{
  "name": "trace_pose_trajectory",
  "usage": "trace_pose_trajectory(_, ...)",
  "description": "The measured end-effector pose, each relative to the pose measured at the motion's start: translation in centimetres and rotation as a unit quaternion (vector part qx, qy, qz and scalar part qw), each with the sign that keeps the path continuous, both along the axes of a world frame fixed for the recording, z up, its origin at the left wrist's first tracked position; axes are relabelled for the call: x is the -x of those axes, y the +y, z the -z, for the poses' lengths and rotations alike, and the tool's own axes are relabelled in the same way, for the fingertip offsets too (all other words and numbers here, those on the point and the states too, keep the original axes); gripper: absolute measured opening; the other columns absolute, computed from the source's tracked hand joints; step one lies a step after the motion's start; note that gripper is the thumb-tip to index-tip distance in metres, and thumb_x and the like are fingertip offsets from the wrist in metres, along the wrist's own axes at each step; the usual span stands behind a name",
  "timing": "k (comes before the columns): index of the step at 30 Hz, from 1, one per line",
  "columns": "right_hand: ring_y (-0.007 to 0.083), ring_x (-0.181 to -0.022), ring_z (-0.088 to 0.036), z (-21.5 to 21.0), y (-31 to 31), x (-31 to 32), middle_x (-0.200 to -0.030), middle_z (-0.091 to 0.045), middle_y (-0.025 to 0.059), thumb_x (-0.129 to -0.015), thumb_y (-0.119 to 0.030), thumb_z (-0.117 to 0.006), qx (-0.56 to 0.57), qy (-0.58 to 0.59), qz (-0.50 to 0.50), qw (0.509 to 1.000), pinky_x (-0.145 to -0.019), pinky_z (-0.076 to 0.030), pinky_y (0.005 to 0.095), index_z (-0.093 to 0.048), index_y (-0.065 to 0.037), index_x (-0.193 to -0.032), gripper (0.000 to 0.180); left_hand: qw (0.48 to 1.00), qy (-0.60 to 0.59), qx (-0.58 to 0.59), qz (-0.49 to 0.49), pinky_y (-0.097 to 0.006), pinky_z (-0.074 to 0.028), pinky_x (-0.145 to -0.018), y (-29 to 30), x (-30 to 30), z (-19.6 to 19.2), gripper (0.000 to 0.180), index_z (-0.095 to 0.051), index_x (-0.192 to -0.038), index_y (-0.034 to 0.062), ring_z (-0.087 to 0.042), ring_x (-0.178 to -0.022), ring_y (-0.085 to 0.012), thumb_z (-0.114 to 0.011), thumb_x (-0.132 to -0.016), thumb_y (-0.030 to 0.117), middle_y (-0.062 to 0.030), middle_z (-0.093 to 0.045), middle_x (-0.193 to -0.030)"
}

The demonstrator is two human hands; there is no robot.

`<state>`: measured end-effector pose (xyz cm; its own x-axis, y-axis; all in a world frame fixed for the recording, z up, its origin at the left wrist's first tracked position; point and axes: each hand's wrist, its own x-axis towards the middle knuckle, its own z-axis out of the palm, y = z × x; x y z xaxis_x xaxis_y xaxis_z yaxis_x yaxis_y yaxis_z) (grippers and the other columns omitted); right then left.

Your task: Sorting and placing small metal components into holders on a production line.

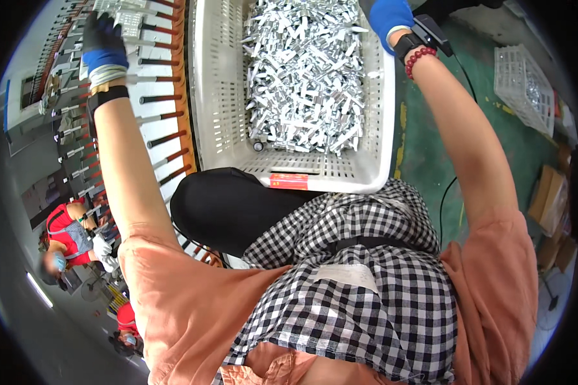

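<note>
My left hand (pixel 105 46), in a black and blue glove, reaches up over a rack of metal rods with dark and red-brown ends (pixel 159 62). Its fingers look stretched and slightly apart, with nothing visible in them. My right hand (pixel 392 18), in a blue glove, is at the far right corner of a white plastic basket (pixel 383 128). The upper edge of the view cuts off its fingers, so their grip is hidden. A heap of small shiny metal parts (pixel 305 77) fills much of the basket, which rests against my checked apron (pixel 366 301).
A second white basket (pixel 523 86) stands on the green floor (pixel 443 128) at the right, near cardboard boxes (pixel 546 199). A black cable (pixel 444 199) runs past my right side. Two people in red (pixel 64 234) are at the left beyond the rack.
</note>
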<state>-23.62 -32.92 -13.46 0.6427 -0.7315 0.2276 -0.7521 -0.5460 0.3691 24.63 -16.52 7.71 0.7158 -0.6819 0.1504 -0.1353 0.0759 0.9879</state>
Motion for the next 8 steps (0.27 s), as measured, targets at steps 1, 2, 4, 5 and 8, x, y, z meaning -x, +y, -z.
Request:
trace_pose_trajectory(1,0.0432,-0.075,-0.068,-0.6,0.2,-0.2,-0.084,-0.07,0.0232,-0.101,-0.018,-0.058,0.0,0.0,0.0,1.0,-0.069,-0.052,0.0495,-0.052,-0.001,-0.148,0.05,0.998,0.044,0.014,-0.049,-0.051,-0.037,-0.118,0.0,-0.4,-0.5,0.05,-0.053,-0.148,0.0114,-0.049,-0.14,-0.0351,-0.054,-0.106,0.038,-0.0177,-0.053,-0.154)
trace_pose_trajectory(2,0.042,-0.077,-0.069,-1.9,1.1,-0.9,-0.089,-0.071,0.0238,-0.101,-0.015,-0.058,-0.046,-0.002,-0.003,0.999,-0.07,-0.052,0.0487,-0.052,0.001,-0.147,0.049,0.991,0.086,0.027,-0.101,-0.049,-0.036,-0.117,0.4,-0.9,-1.2,0.056,-0.054,-0.148,0.0094,-0.051,-0.136,-0.0317,-0.06,-0.102,0.042,-0.0147,-0.057,-0.15)
trace_pose_trajectory(4,0.0407,-0.08,-0.069,-3.3,1.7,-1.2,-0.094,-0.073,0.0244,-0.101,-0.013,-0.057,-0.082,-0.001,0.001,0.997,-0.072,-0.052,0.0479,-0.053,0.002,-0.147,0.048,0.991,0.111,0.018,-0.07,-0.05,-0.035,-0.118,-0.3,-1.7,-1.0,0.063,-0.049,-0.151,0.0099,-0.049,-0.138,-0.032,-0.061,-0.101,0.045,-0.0147,-0.054,-0.153)
trace_pose_trajectory(5,0.0409,-0.083,-0.069,-3.3,1.6,-1.0,-0.101,-0.073,0.026,-0.101,-0.014,-0.059,-0.038,-0.086,0.024,0.995,-0.074,-0.053,0.0486,-0.051,0.002,-0.148,0.05,0.99,0.135,0.007,-0.037,-0.05,-0.035,-0.119,-1.1,-2.0,-0.7,0.07,-0.044,-0.155,0.0103,-0.048,-0.14,-0.0323,-0.063,-0.099,0.048,-0.0146,-0.051,-0.155)
trace_pose_trajectory(8,0.0439,-0.112,-0.071,-5.5,2.2,-2.0,-0.133,-0.065,0.0314,-0.093,-0.03,-0.074,-0.143,-0.521,0.019,0.842,-0.094,-0.055,0.0438,-0.044,-0.001,-0.156,0.075,0.994,0.078,-0.056,-0.058,-0.049,-0.022,-0.129,-2.1,-4.3,0.3,0.081,-0.033,-0.162,0.0107,-0.028,-0.158,-0.0337,-0.065,-0.099,0.049,-0.0137,-0.033,-0.17)
